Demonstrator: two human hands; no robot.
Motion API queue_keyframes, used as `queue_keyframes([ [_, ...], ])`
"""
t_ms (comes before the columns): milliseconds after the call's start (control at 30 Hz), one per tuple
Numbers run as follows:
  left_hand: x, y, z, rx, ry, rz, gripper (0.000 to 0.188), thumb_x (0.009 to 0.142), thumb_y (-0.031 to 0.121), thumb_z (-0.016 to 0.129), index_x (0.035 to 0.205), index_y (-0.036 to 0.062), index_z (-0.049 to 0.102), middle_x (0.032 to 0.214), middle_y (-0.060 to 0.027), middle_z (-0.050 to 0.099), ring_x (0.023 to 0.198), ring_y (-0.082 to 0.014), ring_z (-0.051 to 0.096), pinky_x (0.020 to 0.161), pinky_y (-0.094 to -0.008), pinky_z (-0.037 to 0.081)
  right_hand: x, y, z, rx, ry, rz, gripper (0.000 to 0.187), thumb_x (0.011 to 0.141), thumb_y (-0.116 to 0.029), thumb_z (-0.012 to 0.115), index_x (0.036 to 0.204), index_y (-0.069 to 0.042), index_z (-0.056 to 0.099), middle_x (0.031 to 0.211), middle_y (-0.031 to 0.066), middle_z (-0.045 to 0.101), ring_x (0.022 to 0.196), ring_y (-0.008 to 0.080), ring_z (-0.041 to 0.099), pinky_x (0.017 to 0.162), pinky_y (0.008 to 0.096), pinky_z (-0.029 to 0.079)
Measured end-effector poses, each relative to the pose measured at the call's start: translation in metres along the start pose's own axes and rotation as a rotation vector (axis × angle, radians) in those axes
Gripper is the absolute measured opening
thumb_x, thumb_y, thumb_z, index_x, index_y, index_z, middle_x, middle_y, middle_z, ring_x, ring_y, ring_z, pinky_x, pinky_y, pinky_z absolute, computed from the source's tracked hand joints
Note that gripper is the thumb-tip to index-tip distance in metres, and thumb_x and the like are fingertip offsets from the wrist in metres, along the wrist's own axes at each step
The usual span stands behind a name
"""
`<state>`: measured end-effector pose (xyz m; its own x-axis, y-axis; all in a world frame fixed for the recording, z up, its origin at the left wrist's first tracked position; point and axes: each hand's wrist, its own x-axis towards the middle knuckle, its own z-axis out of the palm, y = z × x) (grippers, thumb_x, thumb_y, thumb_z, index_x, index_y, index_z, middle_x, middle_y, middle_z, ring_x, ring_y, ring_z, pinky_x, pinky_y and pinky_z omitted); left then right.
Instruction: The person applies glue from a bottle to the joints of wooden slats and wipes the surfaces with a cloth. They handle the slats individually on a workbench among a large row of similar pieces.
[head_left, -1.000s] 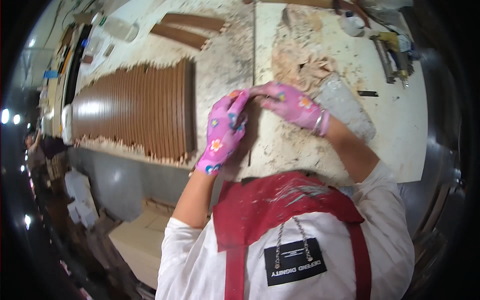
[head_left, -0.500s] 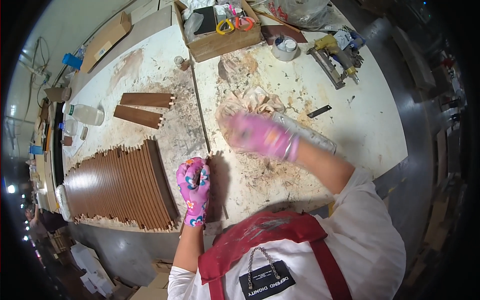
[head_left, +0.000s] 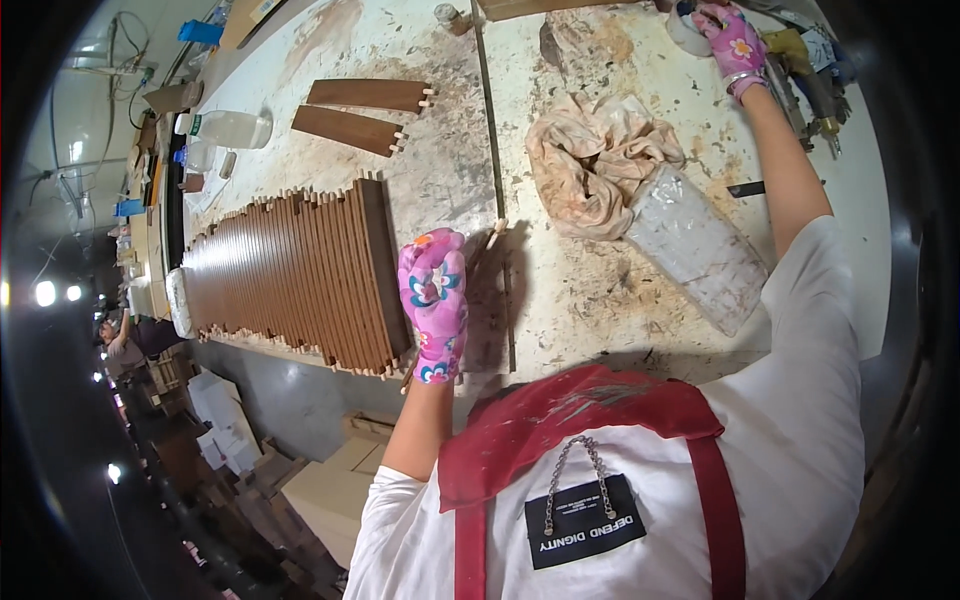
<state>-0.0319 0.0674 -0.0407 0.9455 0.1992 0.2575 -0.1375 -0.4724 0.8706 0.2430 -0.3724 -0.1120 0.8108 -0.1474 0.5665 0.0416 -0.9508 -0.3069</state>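
Note:
My left hand (head_left: 433, 300), in a pink flowered glove, is closed around a brown wooden slat (head_left: 484, 256) near the table's front edge. The slat stands nearly edge-on to me, a pale dowel pin at its far end; the glove hides much of it. At the far right my right hand (head_left: 733, 45), gloved alike, has its fingers curled at a small white tub (head_left: 686, 30). What those fingers hold is hidden. A crumpled, stained cloth (head_left: 575, 165) lies between my hands, touching a plastic-wrapped block (head_left: 695, 250).
To the left stands a row of brown doweled slats (head_left: 290, 275), packed side by side. Two loose slats (head_left: 365, 95) lie behind it. A clear bottle (head_left: 235, 129) lies at the far left. Beyond my right forearm are a nail gun (head_left: 815, 90) and a dark flat strip (head_left: 745, 189).
My right hand has gone from the cloth to the white tub, far and to the right. My left hand keeps its grip on the slat. The whole view has shifted.

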Motion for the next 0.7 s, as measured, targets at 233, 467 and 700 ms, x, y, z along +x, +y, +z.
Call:
queue_keyframes([
  [233,-0.021,-0.012,-0.016,-0.068,0.026,-0.145,0.02,0.087,0.007,0.06,0.105,0.0,0.065,0.09,-0.0063,0.057,0.088,-0.0147,0.057,0.077,-0.0259,0.045,-0.001,-0.041,-0.023,0.091,-0.032,0.05,0.031,0.072,-0.036,0.067,0.091,-0.012,0.07,0.084,0.0113,0.064,0.078,0.0295,0.061,0.07,0.0409,0.048],
  [467,-0.034,0.0,-0.018,-0.165,0.04,-0.25,0.023,0.09,0.008,0.058,0.11,-0.0035,0.061,0.09,-0.0069,0.058,0.081,-0.0144,0.06,0.074,-0.0255,0.049,0.003,-0.02,-0.007,0.778,-0.073,0.046,0.017,0.08,-0.014,0.062,0.091,-0.003,0.067,0.087,0.009,0.061,0.079,0.0209,0.061,0.069,0.0331,0.049],
  [700,-0.036,-0.007,-0.021,-0.198,0.05,-0.295,0.022,0.09,0.006,0.058,0.111,-0.0028,0.061,0.093,-0.0067,0.058,0.083,-0.0145,0.061,0.076,-0.0257,0.05,-0.026,-0.156,-0.138,0.9,-0.065,-0.077,0.013,0.083,-0.009,0.057,0.091,0.0,0.064,0.085,0.0075,0.058,0.076,0.0168,0.058,0.061,0.0288,0.048],
])
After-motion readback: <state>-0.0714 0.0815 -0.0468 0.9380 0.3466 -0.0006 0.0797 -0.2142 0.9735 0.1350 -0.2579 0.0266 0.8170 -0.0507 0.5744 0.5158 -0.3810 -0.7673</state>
